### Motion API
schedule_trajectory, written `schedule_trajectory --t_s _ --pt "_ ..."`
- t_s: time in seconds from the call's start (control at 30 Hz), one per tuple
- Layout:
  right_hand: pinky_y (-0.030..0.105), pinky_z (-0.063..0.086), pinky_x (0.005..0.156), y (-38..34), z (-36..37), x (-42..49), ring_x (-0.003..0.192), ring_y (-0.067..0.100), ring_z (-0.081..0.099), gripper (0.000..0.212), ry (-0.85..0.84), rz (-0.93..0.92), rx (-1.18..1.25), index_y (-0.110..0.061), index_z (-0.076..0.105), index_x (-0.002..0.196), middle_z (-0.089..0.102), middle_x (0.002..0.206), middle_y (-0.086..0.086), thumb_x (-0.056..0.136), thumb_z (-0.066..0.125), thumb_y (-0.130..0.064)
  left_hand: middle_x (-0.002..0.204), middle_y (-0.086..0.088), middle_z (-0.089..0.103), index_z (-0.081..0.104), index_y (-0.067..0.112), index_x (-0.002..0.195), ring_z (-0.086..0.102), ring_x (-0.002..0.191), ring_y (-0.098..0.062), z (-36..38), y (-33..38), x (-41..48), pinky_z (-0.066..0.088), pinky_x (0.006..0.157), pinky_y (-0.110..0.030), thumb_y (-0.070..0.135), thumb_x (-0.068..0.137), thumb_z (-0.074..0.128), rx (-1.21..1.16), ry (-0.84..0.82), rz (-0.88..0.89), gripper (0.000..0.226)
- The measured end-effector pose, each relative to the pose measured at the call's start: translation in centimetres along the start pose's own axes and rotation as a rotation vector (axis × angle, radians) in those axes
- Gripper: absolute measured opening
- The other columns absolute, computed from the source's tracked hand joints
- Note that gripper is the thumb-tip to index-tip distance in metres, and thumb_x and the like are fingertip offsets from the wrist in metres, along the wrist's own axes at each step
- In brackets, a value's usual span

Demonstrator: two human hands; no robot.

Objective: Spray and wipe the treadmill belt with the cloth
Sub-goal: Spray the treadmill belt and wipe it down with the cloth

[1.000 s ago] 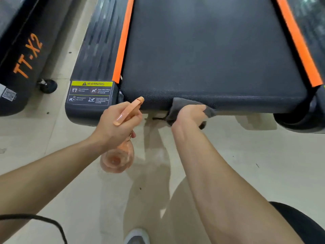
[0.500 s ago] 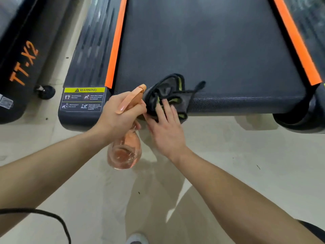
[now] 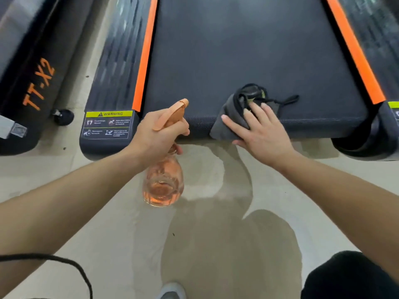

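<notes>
Left hand (image 3: 159, 134) grips bottle (image 3: 163, 184); right hand (image 3: 265, 137), fingers straight, presses cloth (image 3: 228, 124) on belt (image 3: 237, 50); warning label (image 3: 108, 124) beside.

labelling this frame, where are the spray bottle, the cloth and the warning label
spray bottle (image 3: 163, 186), head view, clear round body
cloth (image 3: 220, 131), head view, grey lower-left fold
warning label (image 3: 109, 114), head view, yellow header strip

Matt, finely textured rubbery treadmill belt (image 3: 248, 61), soft grey cloth (image 3: 228, 124), translucent orange plastic spray bottle (image 3: 163, 182)
</notes>
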State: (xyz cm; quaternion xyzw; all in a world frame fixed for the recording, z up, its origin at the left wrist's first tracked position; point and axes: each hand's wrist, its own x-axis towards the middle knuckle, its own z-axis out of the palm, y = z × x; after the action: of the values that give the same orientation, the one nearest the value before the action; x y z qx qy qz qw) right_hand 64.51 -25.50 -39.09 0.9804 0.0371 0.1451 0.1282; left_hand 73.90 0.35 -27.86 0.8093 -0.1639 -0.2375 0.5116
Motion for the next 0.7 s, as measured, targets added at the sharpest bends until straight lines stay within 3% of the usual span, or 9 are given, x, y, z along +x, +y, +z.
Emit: schedule_trajectory --t_s 0.13,0.23,0.33,0.43,0.53,0.7 --pt "0.058 0.034 0.113 -8.9 -0.5 8.7 0.133 0.044 0.047 0.073 0.019 -0.162 0.133 -0.03 0.039 0.153 0.052 0.143 0.018 0.089 0.064 -0.055 0.09 -0.022 0.068 0.072 0.026 0.091 0.06 0.077 -0.028 -2.2 1.3 0.8 0.06 0.057 -0.039 0.022 0.08 0.065 -0.003 0.033 -0.003 0.014" --pt "0.058 0.03 0.116 -11.5 -0.5 10.8 0.138 0.043 0.041 0.073 -0.004 -0.157 0.189 -0.031 0.037 0.154 0.044 0.154 0.013 0.09 0.061 -0.058 0.1 -0.025 0.074 0.074 0.035 0.09 0.066 0.075 -0.032 -2.9 2.2 1.9 0.063 0.074 -0.056 0.028 0.082 0.067 0.061 0.057 0.007 0.013" --pt "0.056 0.029 0.117 -9.0 0.0 8.7 0.141 0.04 0.038 0.077 0.018 -0.155 0.199 -0.035 0.033 0.155 0.041 0.156 0.011 0.088 0.063 -0.059 0.099 -0.021 0.074 0.074 0.03 0.095 0.066 0.083 -0.028 -1.8 2.5 2.8 0.062 0.067 -0.042 0.023 0.086 0.068 0.029 0.02 0.037 0.013" --pt "0.053 0.029 0.116 -3.6 0.5 3.6 0.141 0.039 0.04 0.075 -0.008 -0.041 0.129 -0.037 0.032 0.156 0.045 0.152 0.015 0.09 0.057 -0.062 0.104 -0.022 0.072 0.067 0.037 0.106 0.066 0.093 -0.03 0.4 2.6 3.0 0.063 0.057 -0.033 0.013 0.092 0.07 0.007 -0.094 0.075 0.028" --pt "0.053 0.029 0.117 2.0 0.5 -2.5 0.14 0.04 0.041 0.069 -0.015 0.135 0.058 -0.036 0.034 0.156 0.049 0.146 0.018 0.095 0.052 -0.062 0.108 -0.02 0.073 0.076 0.02 0.099 0.07 0.098 -0.039 2.4 2.8 3.1 0.065 0.063 -0.043 0.024 0.082 0.066 0.081 -0.147 0.085 0.019" --pt "0.055 0.036 0.111 4.5 -0.9 -6.1 0.133 0.042 0.047 0.066 -0.1 0.446 0.097 -0.029 0.045 0.15 0.057 0.134 0.021 0.091 0.064 -0.052 0.109 -0.017 0.073 0.071 0.005 0.101 0.072 0.067 -0.025 5.2 3.0 4.2 0.054 0.057 -0.021 0.01 0.098 0.067 0.132 -0.249 0.08 0.007"
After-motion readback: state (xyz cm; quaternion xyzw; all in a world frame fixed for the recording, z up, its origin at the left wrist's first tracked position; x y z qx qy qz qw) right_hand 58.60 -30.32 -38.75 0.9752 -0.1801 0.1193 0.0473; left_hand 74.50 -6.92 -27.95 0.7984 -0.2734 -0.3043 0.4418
